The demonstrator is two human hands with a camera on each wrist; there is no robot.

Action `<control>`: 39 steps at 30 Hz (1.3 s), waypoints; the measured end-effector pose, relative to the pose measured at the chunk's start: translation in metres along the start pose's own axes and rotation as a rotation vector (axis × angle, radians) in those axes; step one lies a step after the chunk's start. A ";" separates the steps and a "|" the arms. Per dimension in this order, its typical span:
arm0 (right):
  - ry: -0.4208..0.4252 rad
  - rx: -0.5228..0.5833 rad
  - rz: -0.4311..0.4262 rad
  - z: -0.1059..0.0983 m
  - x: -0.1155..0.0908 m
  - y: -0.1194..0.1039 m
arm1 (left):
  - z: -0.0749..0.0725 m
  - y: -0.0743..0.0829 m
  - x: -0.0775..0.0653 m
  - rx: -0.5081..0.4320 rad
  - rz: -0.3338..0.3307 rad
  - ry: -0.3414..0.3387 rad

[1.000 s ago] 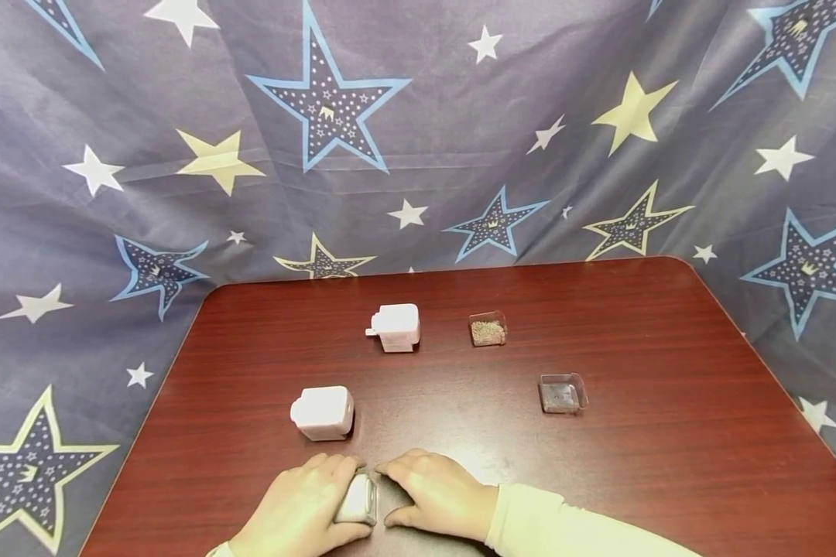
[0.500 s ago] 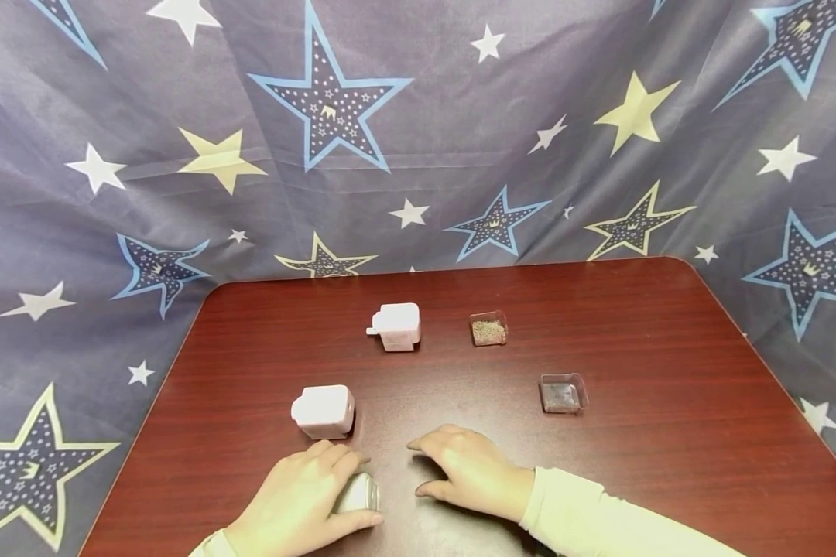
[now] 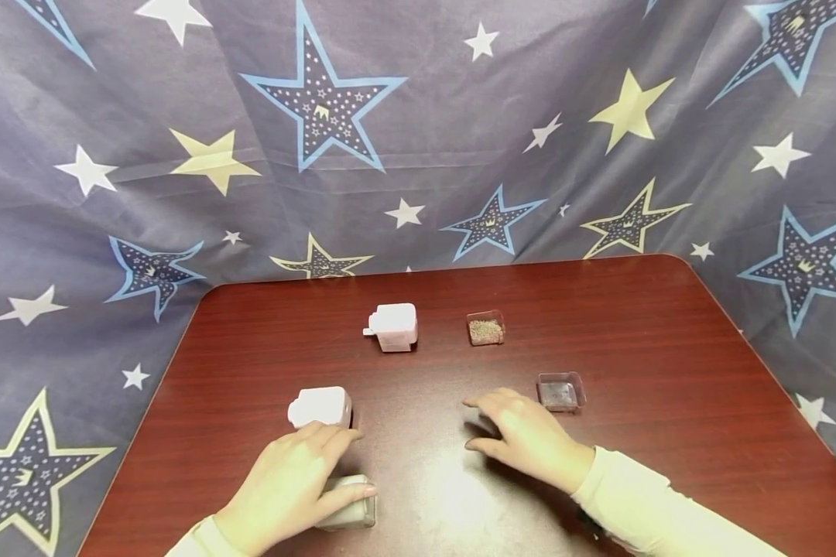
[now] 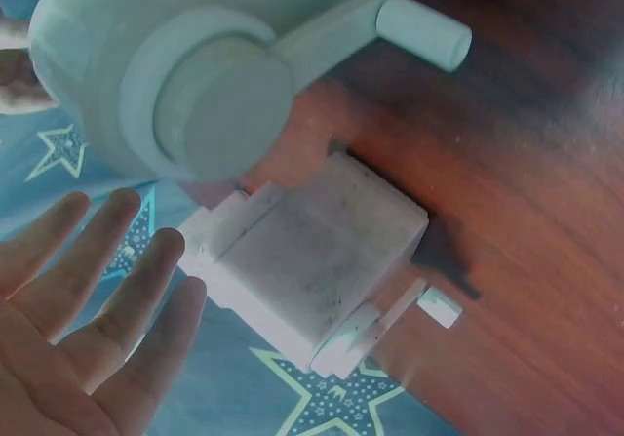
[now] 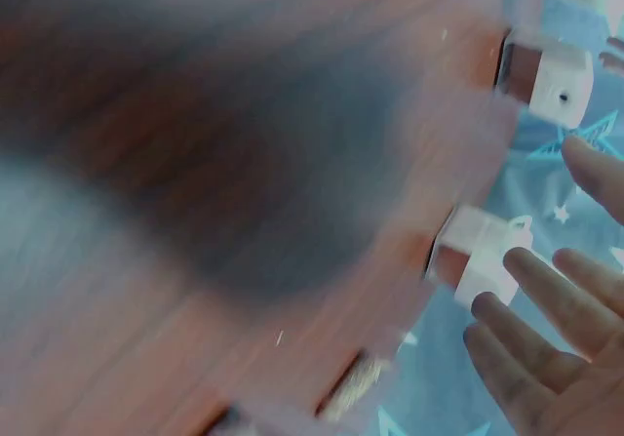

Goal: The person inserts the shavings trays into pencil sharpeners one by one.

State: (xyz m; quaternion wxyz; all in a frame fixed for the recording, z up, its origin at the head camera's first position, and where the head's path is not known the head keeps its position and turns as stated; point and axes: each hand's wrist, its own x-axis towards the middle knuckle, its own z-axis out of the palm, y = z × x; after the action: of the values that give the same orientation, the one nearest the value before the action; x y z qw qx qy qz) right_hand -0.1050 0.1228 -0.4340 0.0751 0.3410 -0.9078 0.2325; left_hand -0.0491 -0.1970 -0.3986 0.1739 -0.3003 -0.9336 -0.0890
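My left hand (image 3: 289, 480) is over a pale box-shaped device (image 3: 348, 510) near the front of the table, its thumb overlapping the top of it. In the left wrist view this device has a round hub and a crank handle (image 4: 424, 31), and the fingers (image 4: 146, 280) stretch out straight beside it. Just beyond that hand sits a similar white cranked box (image 3: 323, 406), partly covered by the fingertips. My right hand (image 3: 525, 437) holds nothing, thumb and fingers spread apart, a little left of and nearer than a clear tray (image 3: 560, 393).
Farther back stands another white cranked box (image 3: 395, 326). To its right is a small clear tray of greenish-brown dried bits (image 3: 486, 331). A star-patterned cloth (image 3: 418, 139) hangs behind the dark red wooden table (image 3: 669, 333).
My right hand has moved right and forward, away from the near device. My left hand has loosened from that device and shifted slightly forward and left. The other boxes and trays stay put.
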 end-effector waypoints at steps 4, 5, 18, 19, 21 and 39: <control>0.028 -0.039 0.022 -0.010 -0.002 0.011 | -0.002 -0.004 0.002 0.011 0.022 0.026; 0.041 -0.048 0.024 -0.012 -0.002 0.014 | -0.002 -0.005 0.002 0.014 0.027 0.032; 0.155 -0.083 0.182 -0.036 -0.023 0.065 | -0.007 -0.018 0.010 0.055 0.066 0.046; 0.150 -0.078 0.202 -0.037 -0.026 0.069 | -0.007 -0.019 0.011 0.060 0.064 0.042; 0.145 -0.066 0.238 -0.037 -0.034 0.075 | -0.007 -0.021 0.013 0.074 0.064 0.041; 0.107 0.199 0.448 -0.029 -0.066 0.117 | -0.002 -0.042 0.016 0.085 0.022 0.036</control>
State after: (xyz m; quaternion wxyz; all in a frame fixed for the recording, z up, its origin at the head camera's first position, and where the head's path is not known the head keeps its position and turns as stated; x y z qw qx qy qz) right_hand -0.1326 0.2520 -0.4716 0.0354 0.1241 -0.9280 0.3494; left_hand -0.0855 -0.2229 -0.3933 0.2042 -0.3014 -0.9299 -0.0526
